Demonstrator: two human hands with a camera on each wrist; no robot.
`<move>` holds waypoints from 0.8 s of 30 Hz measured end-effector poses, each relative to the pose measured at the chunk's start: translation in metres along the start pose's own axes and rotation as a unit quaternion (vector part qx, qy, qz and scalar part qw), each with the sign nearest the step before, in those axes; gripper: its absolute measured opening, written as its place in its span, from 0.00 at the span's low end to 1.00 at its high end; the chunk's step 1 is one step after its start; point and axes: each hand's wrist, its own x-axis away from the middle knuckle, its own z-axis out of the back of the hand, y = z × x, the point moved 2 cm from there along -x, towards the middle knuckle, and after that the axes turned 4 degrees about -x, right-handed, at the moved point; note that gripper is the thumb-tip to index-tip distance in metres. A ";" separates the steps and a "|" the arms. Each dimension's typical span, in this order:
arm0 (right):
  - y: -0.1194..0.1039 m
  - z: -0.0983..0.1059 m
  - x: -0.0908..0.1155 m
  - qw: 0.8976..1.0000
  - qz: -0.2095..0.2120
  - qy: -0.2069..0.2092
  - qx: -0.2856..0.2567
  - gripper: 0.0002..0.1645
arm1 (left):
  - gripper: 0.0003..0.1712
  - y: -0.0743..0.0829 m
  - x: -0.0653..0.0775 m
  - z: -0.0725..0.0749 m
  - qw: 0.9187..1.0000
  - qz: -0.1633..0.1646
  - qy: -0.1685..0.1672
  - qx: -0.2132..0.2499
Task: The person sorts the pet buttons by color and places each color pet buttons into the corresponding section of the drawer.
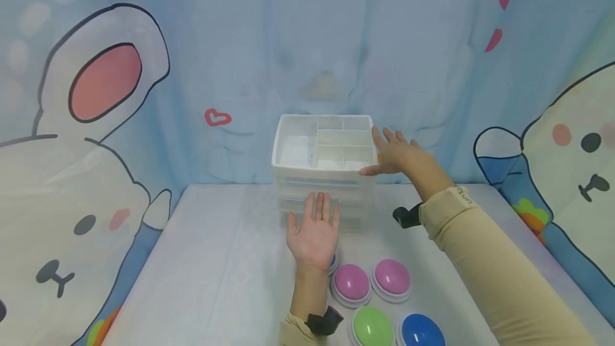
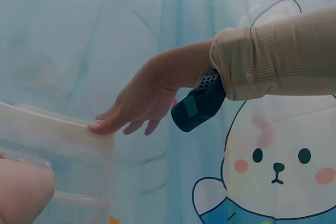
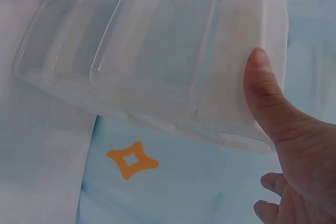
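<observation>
A white plastic drawer organizer (image 1: 355, 194) with translucent drawers and a divided top tray stands at the back middle of the table. My right hand (image 1: 395, 154) is at its upper right side, fingers spread and extended, thumb (image 3: 258, 69) against the front top corner. Palm up, my left hand (image 1: 314, 236) is held in front of the drawers with straight fingers and nothing in it. In the left wrist view, part of that hand (image 2: 23, 190) overlaps a drawer's front edge. The right wrist view shows the drawers (image 3: 152, 40) pushed in.
On the white table (image 1: 230, 250), near its front, sit dome-topped round push lights: two pink (image 1: 352, 282) (image 1: 392, 276), one green (image 1: 372, 327), one blue (image 1: 423, 331). Another blue one (image 1: 332, 262) is partly hidden behind my left hand. A printed curtain (image 1: 230, 57) hangs behind and at both sides.
</observation>
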 end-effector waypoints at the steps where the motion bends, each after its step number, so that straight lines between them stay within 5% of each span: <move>1: -0.001 0.000 0.000 1.000 -0.001 0.001 -0.001 0.71 | 0.40 0.000 0.001 0.000 1.000 0.000 0.000 0.000; 24: -0.008 0.002 0.002 1.000 -0.015 0.002 0.018 0.69 | 0.40 0.000 0.008 -0.007 1.000 0.001 0.021 -0.003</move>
